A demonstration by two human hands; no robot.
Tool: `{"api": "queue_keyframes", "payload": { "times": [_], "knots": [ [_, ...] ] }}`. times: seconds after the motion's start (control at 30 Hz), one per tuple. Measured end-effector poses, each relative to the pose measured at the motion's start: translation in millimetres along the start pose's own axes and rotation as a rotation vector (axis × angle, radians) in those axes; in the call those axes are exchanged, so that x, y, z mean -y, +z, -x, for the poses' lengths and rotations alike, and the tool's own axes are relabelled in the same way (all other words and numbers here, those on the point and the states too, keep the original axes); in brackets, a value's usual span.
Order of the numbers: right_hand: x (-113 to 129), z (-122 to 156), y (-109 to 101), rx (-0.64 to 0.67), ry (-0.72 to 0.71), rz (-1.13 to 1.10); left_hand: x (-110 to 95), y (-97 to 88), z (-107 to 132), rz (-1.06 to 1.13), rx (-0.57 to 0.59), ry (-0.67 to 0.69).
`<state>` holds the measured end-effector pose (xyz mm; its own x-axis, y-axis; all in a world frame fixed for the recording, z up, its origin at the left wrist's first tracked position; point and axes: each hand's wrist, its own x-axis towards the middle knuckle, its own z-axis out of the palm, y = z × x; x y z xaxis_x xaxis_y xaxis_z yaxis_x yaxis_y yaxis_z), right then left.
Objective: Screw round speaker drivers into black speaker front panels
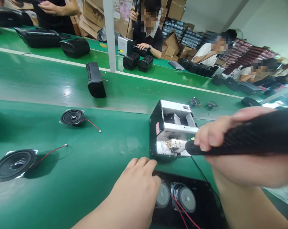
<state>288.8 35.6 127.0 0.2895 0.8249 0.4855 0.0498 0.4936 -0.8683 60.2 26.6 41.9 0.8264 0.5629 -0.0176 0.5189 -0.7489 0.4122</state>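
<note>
A black electric screwdriver is in my right hand, with fingers wrapped round its body. Its tip end reaches toward the front of a screw feeder, a black and silver box; I cannot tell if it touches a screw. Close to me lies a black speaker panel bearing two round speaker drivers, magnets up, with red wires. My left hand has its fingers bent at the panel's left edge, gripping it and covering part of one driver.
Two loose speaker drivers, one nearer and one farther, lie to the left with red leads. Beyond them is a black speaker housing. Small metal-framed parts sit behind the feeder. Several people work across the green bench, among black housings.
</note>
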Motion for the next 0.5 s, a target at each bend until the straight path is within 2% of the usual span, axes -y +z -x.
{"api": "queue_keyframes", "payload": {
  "times": [0.1,0.27,0.37,0.5],
  "knots": [
    [-5.5,1.0,16.8,0.026,-0.023,-0.012,1.6,-3.2,-4.0,-0.022,0.032,-0.012],
    [-10.9,2.0,16.1,-0.031,-0.007,0.028,3.0,-1.1,-2.1,-0.013,-0.001,-0.033],
    [-16.6,6.3,12.9,-0.052,0.041,0.016,3.0,-7.4,2.1,0.075,-0.079,-0.036],
    [-13.8,16.7,5.9,-0.088,0.061,-0.033,7.0,-38.2,-5.4,0.194,-0.316,-0.01]
  ]
}}
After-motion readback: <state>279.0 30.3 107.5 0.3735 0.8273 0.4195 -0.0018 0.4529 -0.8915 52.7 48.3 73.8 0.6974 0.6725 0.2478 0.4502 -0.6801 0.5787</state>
